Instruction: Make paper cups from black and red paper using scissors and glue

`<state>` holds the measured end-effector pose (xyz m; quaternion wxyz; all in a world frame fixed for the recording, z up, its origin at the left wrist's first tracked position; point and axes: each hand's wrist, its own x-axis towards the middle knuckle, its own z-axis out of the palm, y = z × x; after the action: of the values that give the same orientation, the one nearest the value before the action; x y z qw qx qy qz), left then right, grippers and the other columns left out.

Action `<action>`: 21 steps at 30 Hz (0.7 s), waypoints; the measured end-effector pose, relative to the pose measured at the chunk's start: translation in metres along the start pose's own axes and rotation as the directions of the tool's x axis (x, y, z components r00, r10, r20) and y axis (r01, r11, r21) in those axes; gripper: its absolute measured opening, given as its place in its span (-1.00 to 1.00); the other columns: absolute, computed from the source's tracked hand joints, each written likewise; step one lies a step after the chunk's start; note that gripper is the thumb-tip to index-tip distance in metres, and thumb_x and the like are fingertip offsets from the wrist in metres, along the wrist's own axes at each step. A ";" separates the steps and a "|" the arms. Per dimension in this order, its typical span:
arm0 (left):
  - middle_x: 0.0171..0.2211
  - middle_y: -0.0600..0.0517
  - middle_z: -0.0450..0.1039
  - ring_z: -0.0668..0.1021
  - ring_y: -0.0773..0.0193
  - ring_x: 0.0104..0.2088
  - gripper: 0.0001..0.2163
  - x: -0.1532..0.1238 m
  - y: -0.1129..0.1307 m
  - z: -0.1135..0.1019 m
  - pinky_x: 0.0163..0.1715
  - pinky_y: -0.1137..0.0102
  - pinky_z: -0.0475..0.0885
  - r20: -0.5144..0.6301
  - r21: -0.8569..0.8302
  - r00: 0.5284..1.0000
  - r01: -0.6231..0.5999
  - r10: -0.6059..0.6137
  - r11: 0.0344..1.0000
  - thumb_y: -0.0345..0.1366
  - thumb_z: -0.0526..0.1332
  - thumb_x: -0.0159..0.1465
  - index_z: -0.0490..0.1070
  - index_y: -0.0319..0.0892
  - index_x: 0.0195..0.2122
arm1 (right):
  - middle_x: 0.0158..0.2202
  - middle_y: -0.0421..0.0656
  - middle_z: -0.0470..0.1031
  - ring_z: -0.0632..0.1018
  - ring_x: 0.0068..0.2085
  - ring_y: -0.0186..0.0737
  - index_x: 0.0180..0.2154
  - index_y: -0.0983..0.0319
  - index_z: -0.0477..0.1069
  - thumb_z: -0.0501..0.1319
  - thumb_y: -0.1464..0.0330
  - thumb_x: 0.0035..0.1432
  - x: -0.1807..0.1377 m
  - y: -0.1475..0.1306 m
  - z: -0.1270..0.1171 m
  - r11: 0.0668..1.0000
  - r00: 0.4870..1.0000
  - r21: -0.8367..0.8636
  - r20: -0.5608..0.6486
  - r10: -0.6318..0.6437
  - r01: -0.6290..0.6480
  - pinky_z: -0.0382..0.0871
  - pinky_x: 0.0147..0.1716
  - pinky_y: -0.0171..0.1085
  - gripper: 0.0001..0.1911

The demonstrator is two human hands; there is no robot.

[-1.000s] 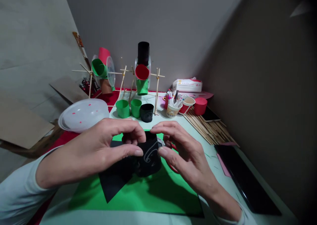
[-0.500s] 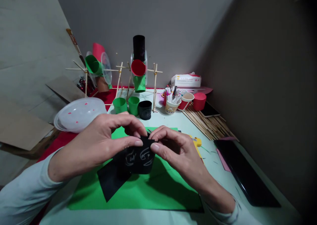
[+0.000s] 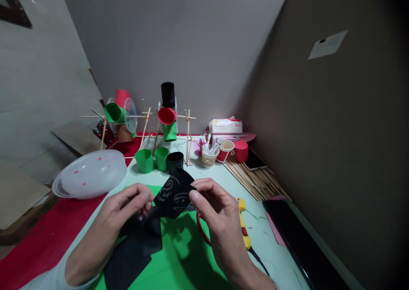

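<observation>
A curved piece of black paper [image 3: 171, 195] with white swirls drawn on it is held up over the green sheet. My right hand [image 3: 214, 211] pinches its right edge between thumb and fingers. Just off the paper's left end, my left hand [image 3: 132, 207] has its fingers curled and thumb pressed in; whether anything is between them is hidden. Below lie flat black paper pieces [image 3: 132, 256] on the green paper [image 3: 188, 256]. A red scissors handle [image 3: 201, 230] shows beside my right hand, partly covered by it.
A yellow glue gun [image 3: 244, 232] with a cord lies at right. Behind stand green cups [image 3: 145, 161], a black cup [image 3: 175, 160], a pen cup [image 3: 209, 159] and stick frames [image 3: 188, 136] with coloured tubes. Sticks [image 3: 252, 179], a black tray-like slab [image 3: 303, 243] and a clear lid [image 3: 92, 173] flank them.
My left hand has come off the top of the black paper and moved left. The paper, bent round before, is now more opened out and tilted in my right hand. The view has shifted.
</observation>
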<state>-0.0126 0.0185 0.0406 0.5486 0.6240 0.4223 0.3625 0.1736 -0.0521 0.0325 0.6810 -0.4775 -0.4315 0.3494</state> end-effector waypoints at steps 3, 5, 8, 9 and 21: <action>-0.35 0.05 0.52 0.50 0.22 -0.31 -0.77 -0.017 -0.010 0.011 -0.28 0.42 0.44 0.018 -0.312 0.988 0.154 -0.156 0.938 -0.10 0.40 0.20 0.59 -0.10 -0.21 | -0.30 -0.19 0.47 0.48 -0.29 -0.25 -0.38 0.19 0.50 0.32 0.33 0.18 -0.004 0.002 0.002 0.997 0.998 -0.024 -0.001 -0.067 0.067 0.35 -0.31 -0.30 -0.90; -0.32 0.04 0.54 0.49 0.26 -0.32 -0.77 -0.022 -0.009 0.021 -0.27 0.43 0.44 0.064 -0.449 0.982 0.189 -0.179 0.873 -0.17 0.43 0.19 0.62 -0.11 -0.16 | -0.31 -0.19 0.48 0.49 -0.29 -0.24 -0.39 0.19 0.49 0.31 0.34 0.19 -0.007 0.004 0.004 0.993 0.994 -0.047 0.002 -0.105 0.105 0.36 -0.31 -0.30 -0.90; -0.30 -0.02 0.58 0.47 0.27 -0.36 -0.83 -0.023 -0.002 0.034 -0.32 0.43 0.42 0.102 -0.578 0.982 0.191 -0.162 0.793 -0.23 0.45 0.17 0.67 -0.15 -0.23 | -0.32 -0.19 0.48 0.49 -0.28 -0.23 -0.40 0.18 0.47 0.31 0.34 0.19 -0.010 0.005 0.006 0.989 0.991 -0.067 0.011 -0.132 0.132 0.37 -0.29 -0.29 -0.89; -0.30 -0.03 0.60 0.47 0.26 -0.36 -0.84 -0.023 0.000 0.037 -0.34 0.44 0.42 0.096 -0.612 0.982 0.187 -0.163 0.769 -0.24 0.47 0.14 0.68 -0.16 -0.27 | -0.32 -0.19 0.47 0.49 -0.28 -0.23 -0.40 0.18 0.47 0.31 0.34 0.19 -0.011 0.005 0.007 0.989 0.991 -0.070 0.016 -0.133 0.134 0.37 -0.28 -0.29 -0.89; -0.33 0.04 0.69 0.61 0.27 -0.23 -0.86 -0.032 -0.007 0.048 -0.16 0.53 0.49 0.017 -0.630 0.958 0.232 -0.286 0.741 -0.29 0.48 0.12 0.71 -0.14 -0.27 | -0.22 -0.17 0.50 0.50 -0.20 -0.21 -0.38 0.15 0.51 0.36 0.33 0.13 -0.017 0.016 -0.007 0.997 0.990 -0.058 0.131 -0.043 0.051 0.36 -0.28 -0.30 -0.93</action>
<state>0.0184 -0.0286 0.0279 0.7518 0.3262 0.3821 0.4272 0.1724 -0.0650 0.0122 0.6448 -0.4642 -0.4964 0.3498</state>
